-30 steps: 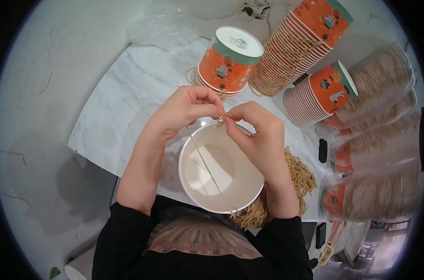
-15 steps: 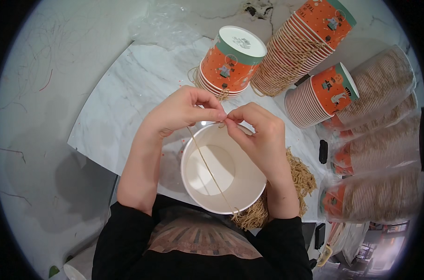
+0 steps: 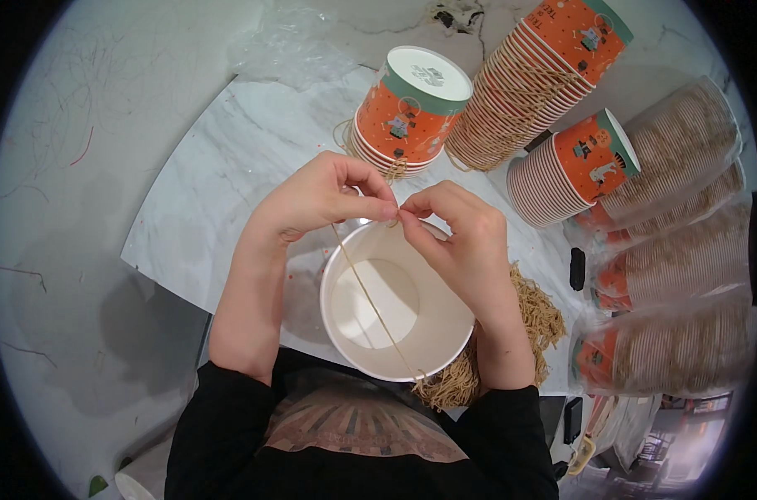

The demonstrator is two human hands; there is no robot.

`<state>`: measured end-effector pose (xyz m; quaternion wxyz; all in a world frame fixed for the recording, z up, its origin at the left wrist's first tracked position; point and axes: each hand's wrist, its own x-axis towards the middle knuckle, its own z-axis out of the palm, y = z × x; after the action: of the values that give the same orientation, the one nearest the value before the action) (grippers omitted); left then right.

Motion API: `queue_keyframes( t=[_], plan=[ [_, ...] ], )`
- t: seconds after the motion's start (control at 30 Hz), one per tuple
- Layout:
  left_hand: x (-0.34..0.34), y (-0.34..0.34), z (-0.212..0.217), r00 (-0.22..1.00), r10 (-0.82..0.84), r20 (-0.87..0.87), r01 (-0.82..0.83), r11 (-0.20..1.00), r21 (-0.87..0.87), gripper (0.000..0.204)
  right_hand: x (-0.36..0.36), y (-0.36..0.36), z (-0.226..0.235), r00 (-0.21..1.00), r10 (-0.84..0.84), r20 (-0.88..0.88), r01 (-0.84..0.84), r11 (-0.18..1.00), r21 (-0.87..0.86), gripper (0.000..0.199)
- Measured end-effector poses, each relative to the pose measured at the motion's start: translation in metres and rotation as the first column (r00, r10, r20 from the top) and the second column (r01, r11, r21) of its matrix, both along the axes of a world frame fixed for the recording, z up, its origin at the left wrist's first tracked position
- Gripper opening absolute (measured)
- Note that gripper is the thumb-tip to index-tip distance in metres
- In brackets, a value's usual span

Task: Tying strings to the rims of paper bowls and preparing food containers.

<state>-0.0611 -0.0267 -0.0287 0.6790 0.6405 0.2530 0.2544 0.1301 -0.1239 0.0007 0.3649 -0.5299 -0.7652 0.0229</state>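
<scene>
An open white paper bucket (image 3: 447,292) stands in front of my body with its mouth up. A thin tan paper cord (image 3: 367,287) runs across its opening, from the near rim up to my fingers. My left hand (image 3: 345,193) pinches the cord by the far rim, thumb against fingers. Close beside it, my right hand (image 3: 460,223) also pinches, thumb and forefinger together on the cord's end at the far rim. The exact spot where the cord meets the rim is partly hidden by my fingertips. A heap of loose tan cords (image 3: 538,321) lies by my right forearm.
Beyond my hands stand upturned nested orange-and-green buckets (image 3: 403,121) with cord handles, a taller leaning stack (image 3: 520,92) and a shorter stack (image 3: 562,175). Several plastic-wrapped stacks (image 3: 678,342) line the right side. Clear plastic film (image 3: 291,50) lies behind the marbled tabletop (image 3: 220,167).
My fingertips have drawn slightly apart, and the left hand has shifted a little to the left. The bucket has moved very slightly left with the cord still across it.
</scene>
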Motion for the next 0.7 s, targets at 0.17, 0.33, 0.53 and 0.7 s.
queue_keyframes(
  t=[0.17,0.33,0.53,0.7],
  plan=[
    [0.005,0.001,-0.012,0.997,0.044,0.063,-0.041,0.998,-0.045,0.009,-0.002,0.001,0.001,0.999,0.039,0.012,-0.039,0.999,0.014,0.010],
    [0.018,-0.008,-0.010,0.985,0.079,0.156,-0.070,0.996,-0.062,0.007,0.000,0.001,0.002,0.987,0.054,0.149,-0.061,0.997,0.045,0.013],
    [0.029,-0.015,-0.013,0.955,0.229,0.189,-0.219,0.973,-0.071,0.007,0.001,0.004,0.000,0.975,0.052,0.215,-0.080,0.989,0.123,0.013],
    [0.025,-0.014,-0.009,0.953,0.243,0.180,-0.241,0.970,-0.034,0.006,0.002,0.004,0.003,0.979,0.052,0.199,-0.076,0.990,0.116,0.013]
  ],
)
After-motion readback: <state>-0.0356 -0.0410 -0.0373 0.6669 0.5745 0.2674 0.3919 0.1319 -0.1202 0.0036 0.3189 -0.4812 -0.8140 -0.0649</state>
